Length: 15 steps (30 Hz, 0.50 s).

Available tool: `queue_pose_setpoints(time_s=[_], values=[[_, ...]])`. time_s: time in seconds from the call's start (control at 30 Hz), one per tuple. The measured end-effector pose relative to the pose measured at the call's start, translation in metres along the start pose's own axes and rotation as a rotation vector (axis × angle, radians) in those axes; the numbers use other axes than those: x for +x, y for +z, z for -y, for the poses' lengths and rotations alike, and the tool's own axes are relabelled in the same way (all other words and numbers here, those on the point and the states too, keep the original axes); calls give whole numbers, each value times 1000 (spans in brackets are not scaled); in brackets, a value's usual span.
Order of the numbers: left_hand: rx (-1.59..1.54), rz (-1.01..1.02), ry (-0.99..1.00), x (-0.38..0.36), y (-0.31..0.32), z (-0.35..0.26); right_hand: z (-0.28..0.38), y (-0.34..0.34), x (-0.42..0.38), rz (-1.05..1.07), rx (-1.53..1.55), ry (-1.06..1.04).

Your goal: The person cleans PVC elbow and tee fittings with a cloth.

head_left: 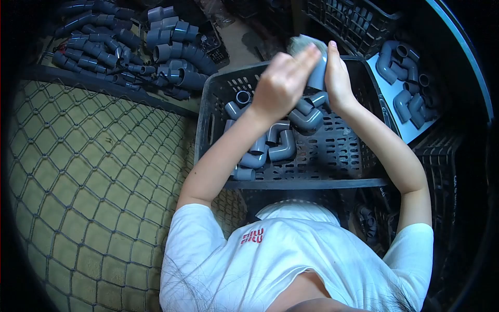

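A grey plastic pipe fitting (317, 77) is held up between my two hands, above the far side of a black crate. My left hand (283, 80) is closed, its fingers pressing a pale crumpled rag (300, 43) against the fitting's upper part. From the other side, my right hand (338, 83) grips the fitting with thumb and fingers nearly straight. Below them, more grey elbow fittings (306, 119) lie loose in the black crate (291, 184), mostly in its left half. The held fitting's far end is hidden by the rag and fingers.
Wire mesh (104, 177) covers a greenish surface on the left. Behind it lie heaped grey pipe fittings (99, 49). At the right, several elbows (408, 101) rest on a white board (382, 78). Another black crate (358, 21) stands at the back.
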<state>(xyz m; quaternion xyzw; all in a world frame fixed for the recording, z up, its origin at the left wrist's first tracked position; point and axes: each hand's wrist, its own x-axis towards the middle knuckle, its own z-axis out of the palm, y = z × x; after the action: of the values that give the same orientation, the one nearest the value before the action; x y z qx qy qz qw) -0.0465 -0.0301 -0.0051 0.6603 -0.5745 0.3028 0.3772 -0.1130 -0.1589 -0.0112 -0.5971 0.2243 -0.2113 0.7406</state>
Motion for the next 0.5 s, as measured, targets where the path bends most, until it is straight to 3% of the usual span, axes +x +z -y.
queue_pose_setpoints(time_s=[0.17, 0.23, 0.3, 0.33, 0.5], values=[[-61, 15, -7, -4, 0, -6, 5, -2, 10, -117, 61, 66], [-135, 25, -51, -4, -1, -11, 10, -5, 3, -64, 85, 67], [-208, 51, 16, -1, -2, 4, 18, -2, -5, -14, 128, 221], [-232, 46, -11, -1, -2, 9, 17, -2, -6, 86, 175, 230], [-323, 65, -91, -7, -3, -3, 25, -11, 0, 123, 94, 229]])
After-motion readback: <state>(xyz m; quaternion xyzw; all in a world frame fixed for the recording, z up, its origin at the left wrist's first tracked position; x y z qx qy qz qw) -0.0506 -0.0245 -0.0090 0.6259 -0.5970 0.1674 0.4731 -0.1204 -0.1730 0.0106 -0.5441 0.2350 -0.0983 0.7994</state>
